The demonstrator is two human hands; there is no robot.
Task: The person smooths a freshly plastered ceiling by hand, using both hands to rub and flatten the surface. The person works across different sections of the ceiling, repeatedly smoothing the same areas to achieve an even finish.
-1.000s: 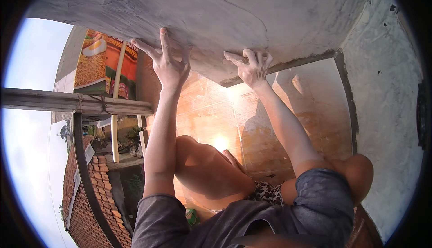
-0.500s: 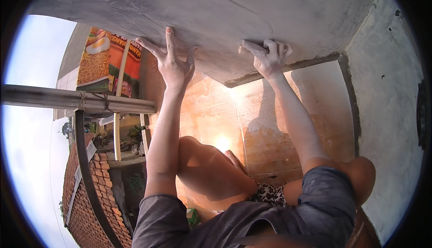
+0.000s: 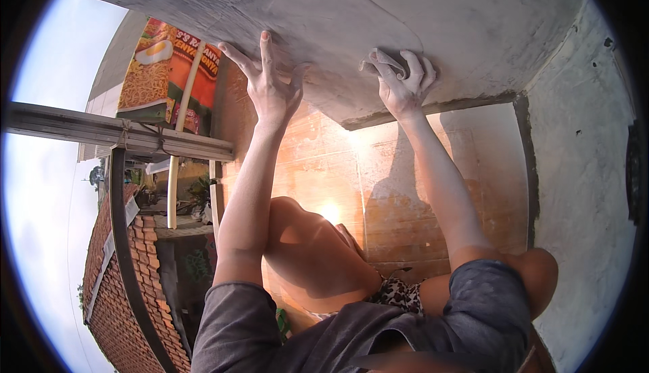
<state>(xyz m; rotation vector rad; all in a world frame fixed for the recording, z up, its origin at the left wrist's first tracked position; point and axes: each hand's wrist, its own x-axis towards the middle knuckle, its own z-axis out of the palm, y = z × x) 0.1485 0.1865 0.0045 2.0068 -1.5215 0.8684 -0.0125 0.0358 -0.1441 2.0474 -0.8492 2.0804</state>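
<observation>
Right hand point(image 3: 405, 94): I slid it over the grey plastered surface point(image 3: 324, 31), ending farther right and higher than a second earlier.
Grey sheet point(image 3: 391, 58): it had lain flatter under my fingers; now its edge curled up in a loop between them, though my fingers hid too much to be sure of the fold.
Left hand point(image 3: 273, 99): my thumb point(image 3: 298, 75) spread away from my palm.
Billboard point(image 3: 150, 68) and beam point(image 3: 61, 122): both tilted and shifted upward in my view.
</observation>
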